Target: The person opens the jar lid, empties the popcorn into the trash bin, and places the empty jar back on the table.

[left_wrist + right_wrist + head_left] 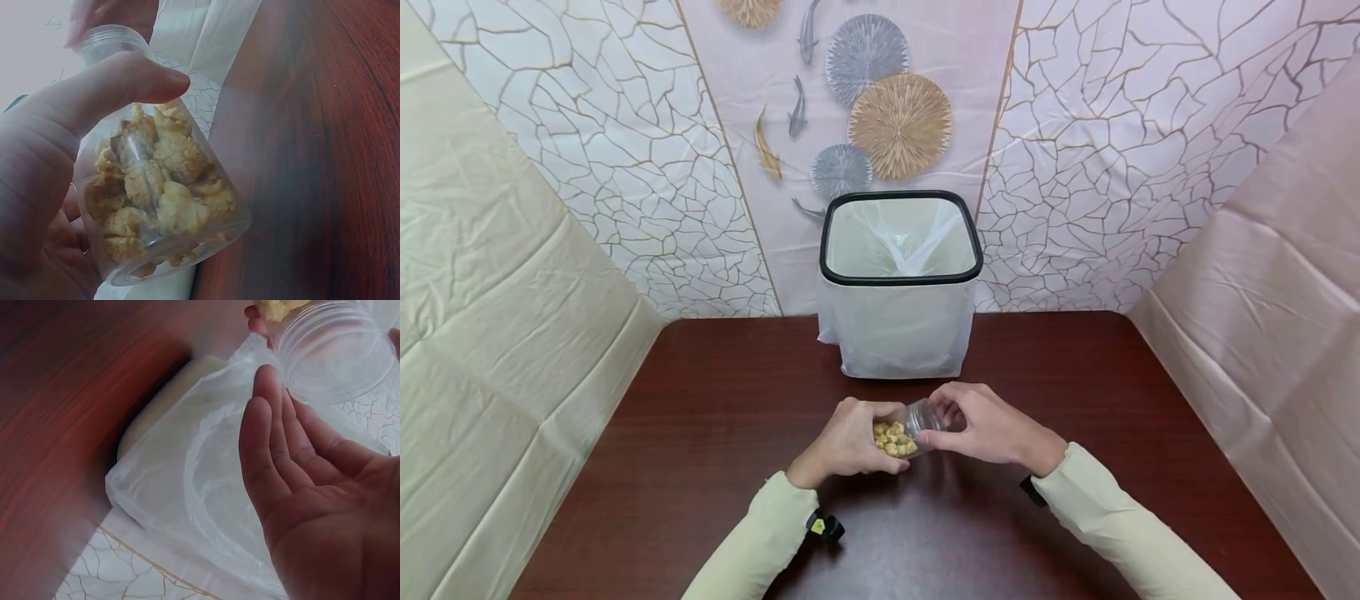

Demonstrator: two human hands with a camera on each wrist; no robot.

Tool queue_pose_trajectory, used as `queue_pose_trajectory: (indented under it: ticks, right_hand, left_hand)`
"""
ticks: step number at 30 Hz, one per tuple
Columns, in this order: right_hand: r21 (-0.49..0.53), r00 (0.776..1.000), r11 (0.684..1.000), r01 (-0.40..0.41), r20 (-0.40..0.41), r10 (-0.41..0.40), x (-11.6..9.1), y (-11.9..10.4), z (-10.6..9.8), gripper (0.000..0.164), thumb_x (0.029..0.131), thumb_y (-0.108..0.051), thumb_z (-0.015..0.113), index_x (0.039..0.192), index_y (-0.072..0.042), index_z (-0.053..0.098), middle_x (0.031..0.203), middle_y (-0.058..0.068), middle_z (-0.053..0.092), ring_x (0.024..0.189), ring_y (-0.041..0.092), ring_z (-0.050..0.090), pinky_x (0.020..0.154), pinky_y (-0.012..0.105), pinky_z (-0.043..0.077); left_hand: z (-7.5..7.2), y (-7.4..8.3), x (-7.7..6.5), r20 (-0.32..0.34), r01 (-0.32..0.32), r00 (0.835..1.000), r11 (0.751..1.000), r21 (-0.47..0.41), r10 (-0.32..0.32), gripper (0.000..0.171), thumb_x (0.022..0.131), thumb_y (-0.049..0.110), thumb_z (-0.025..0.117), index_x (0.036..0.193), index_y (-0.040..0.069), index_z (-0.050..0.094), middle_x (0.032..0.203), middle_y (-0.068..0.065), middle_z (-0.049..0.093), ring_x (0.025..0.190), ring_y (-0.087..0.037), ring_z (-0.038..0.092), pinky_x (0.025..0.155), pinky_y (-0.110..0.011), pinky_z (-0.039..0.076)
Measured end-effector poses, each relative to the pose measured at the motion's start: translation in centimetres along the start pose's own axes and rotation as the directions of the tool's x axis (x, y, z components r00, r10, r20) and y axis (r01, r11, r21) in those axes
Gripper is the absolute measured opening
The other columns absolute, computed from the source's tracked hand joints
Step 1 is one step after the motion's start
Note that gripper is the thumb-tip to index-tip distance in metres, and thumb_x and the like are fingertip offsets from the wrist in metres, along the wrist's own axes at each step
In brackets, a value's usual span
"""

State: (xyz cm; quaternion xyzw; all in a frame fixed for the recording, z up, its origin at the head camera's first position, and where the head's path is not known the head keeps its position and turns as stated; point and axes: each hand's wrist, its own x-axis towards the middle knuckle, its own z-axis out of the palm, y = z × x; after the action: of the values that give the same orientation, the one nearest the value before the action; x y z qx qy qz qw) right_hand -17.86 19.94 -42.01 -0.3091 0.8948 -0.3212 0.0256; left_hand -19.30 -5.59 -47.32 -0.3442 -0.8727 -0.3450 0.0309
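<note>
A clear plastic jar (895, 439) of popcorn-like, pale yellow pieces (156, 181) is tilted on its side above the table. My left hand (852, 439) grips its body, the thumb (144, 81) lying across the shoulder in the left wrist view. At the clear, ridged top end (337, 353) of the jar is my right hand (988, 423), its thumb and fingers on either side of it. Whether that end is a separate clear lid or the bare neck, I cannot tell. In the right wrist view the fingers (294, 444) are bent beside this end.
Behind the hands stands a white bin (902, 329) with a black rim and a thin plastic liner (913, 246). The dark red-brown wooden table (715, 417) runs back to a patterned cloth wall (647, 167). Beige cloth (1262, 250) closes off both sides.
</note>
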Motion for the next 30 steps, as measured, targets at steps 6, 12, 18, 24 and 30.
queue_pose_trajectory:
  ticks: [6,12,18,24,30]
  right_hand:
    - [-0.025,0.997,0.997,0.069,-0.024,-0.070,0.0,0.0,-0.1,0.044,0.087,-0.042,0.084,0.116,-0.013,0.069,0.098,-0.006,0.071,0.089,0.007,0.068,0.081,0.031,0.060]
    - [-0.051,0.984,0.984,0.168,-0.058,-0.171,-0.2,0.0,-0.5,0.056,0.077,-0.027,0.091,0.124,-0.012,0.066,0.105,-0.003,0.070,0.094,0.010,0.068,0.084,0.030,0.059]
    - [-0.054,0.966,0.967,0.248,-0.060,-0.251,-0.2,-0.3,-0.9,0.064,0.072,-0.018,0.092,0.129,-0.010,0.064,0.115,-0.001,0.067,0.102,0.012,0.067,0.088,0.036,0.060]
    - [-0.084,0.959,0.959,0.270,-0.067,-0.276,-0.4,-0.2,-1.8,0.067,0.071,-0.015,0.094,0.130,-0.009,0.063,0.118,0.000,0.067,0.104,0.013,0.066,0.088,0.031,0.059]
    - [-0.144,0.967,0.962,0.232,-0.068,-0.244,-1.1,0.2,-3.0,0.067,0.070,-0.019,0.096,0.128,-0.008,0.065,0.114,0.000,0.068,0.102,0.012,0.065,0.086,0.033,0.059]
  left_hand:
    - [-0.1,0.2,0.0,0.008,0.021,1.000,1.000,-0.019,-0.021,0.046,0.063,0.039,0.098,0.100,0.033,0.072,0.077,0.021,0.068,0.067,0.003,0.058,0.062,-0.016,0.049]
    - [-0.2,0.3,-0.1,0.015,0.038,0.999,0.996,-0.077,-0.037,0.047,0.063,0.036,0.099,0.103,0.032,0.073,0.082,0.018,0.072,0.069,0.003,0.062,0.064,-0.017,0.053]
    - [-0.4,0.3,-0.3,0.012,0.043,0.999,0.993,-0.106,-0.042,0.046,0.064,0.033,0.098,0.103,0.030,0.074,0.083,0.015,0.074,0.070,0.001,0.062,0.066,-0.018,0.053]
    - [-0.6,0.2,-0.6,0.008,0.056,0.998,0.992,-0.116,-0.055,0.048,0.064,0.031,0.099,0.106,0.028,0.076,0.089,0.016,0.076,0.073,0.000,0.064,0.068,-0.019,0.055]
    - [-1.1,-0.2,-0.8,-0.006,0.092,0.996,0.987,-0.133,-0.094,0.051,0.064,0.029,0.100,0.110,0.027,0.078,0.092,0.016,0.078,0.077,0.000,0.065,0.072,-0.020,0.055]
